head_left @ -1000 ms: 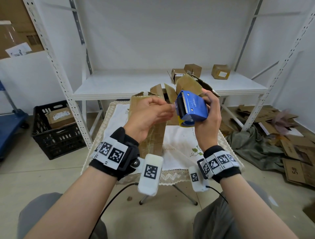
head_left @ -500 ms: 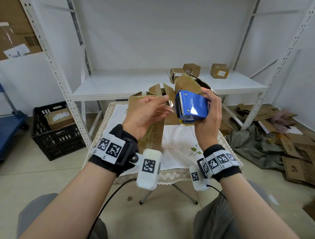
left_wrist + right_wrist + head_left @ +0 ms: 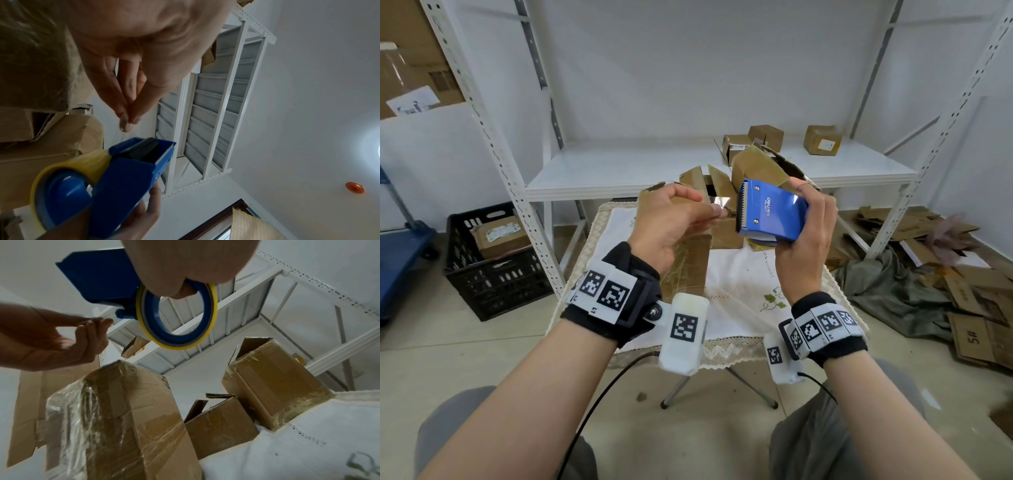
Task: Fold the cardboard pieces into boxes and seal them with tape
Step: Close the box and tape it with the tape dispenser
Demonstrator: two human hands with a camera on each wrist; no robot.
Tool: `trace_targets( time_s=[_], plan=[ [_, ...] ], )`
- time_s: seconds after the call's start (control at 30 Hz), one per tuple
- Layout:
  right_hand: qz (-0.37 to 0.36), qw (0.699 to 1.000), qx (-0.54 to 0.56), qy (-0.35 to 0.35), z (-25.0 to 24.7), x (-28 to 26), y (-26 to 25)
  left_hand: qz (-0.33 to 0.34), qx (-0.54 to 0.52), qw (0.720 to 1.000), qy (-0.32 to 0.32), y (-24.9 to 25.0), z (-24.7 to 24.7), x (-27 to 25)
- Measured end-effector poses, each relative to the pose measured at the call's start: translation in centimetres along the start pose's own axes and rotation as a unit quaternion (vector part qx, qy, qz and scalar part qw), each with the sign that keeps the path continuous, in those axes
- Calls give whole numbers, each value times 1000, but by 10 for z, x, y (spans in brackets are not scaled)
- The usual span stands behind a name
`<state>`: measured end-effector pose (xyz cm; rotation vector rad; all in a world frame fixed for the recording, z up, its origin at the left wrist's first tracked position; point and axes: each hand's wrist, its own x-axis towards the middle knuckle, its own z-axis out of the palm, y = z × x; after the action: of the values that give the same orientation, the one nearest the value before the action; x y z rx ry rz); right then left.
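My right hand (image 3: 804, 240) grips a blue tape dispenser (image 3: 770, 212) with a yellowish roll (image 3: 176, 316), held up above the small table. My left hand (image 3: 674, 222) pinches the clear tape end (image 3: 722, 202) between thumb and fingertips (image 3: 128, 118), just left of the dispenser's toothed blade. Below the hands, a tall cardboard box (image 3: 131, 418) wrapped in clear tape lies on the white cloth (image 3: 736, 281). Two smaller taped boxes (image 3: 222, 423) (image 3: 273, 389) with open flaps stand behind it.
A white metal shelf (image 3: 640, 171) behind the table carries three small boxes (image 3: 822, 140). A black crate (image 3: 493, 274) with a box stands on the floor at left. Flat cardboard pieces (image 3: 976, 308) and a grey cloth lie on the floor at right.
My left hand has moved a little left from the dispenser, drawing out a short stretch of clear tape. The dispenser has tilted so its blue top faces me more.
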<state>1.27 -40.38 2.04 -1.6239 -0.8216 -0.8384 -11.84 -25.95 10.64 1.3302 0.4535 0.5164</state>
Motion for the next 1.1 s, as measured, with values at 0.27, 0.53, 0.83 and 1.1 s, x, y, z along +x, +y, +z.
trace_targets(
  time_s=[0.27,0.53,0.83,1.1],
  plan=[
    [-29,998,-23,-41,-3,-7,15,49,115,992,22,7,-2,6],
    [-26,997,-29,-70,2,-8,21,67,160,984,30,13,-19,11],
    [40,996,-55,-51,-19,-27,51,109,213,967,87,34,-55,20],
    [26,994,-79,-76,-29,-29,54,157,276,946,64,35,-37,27]
  ],
)
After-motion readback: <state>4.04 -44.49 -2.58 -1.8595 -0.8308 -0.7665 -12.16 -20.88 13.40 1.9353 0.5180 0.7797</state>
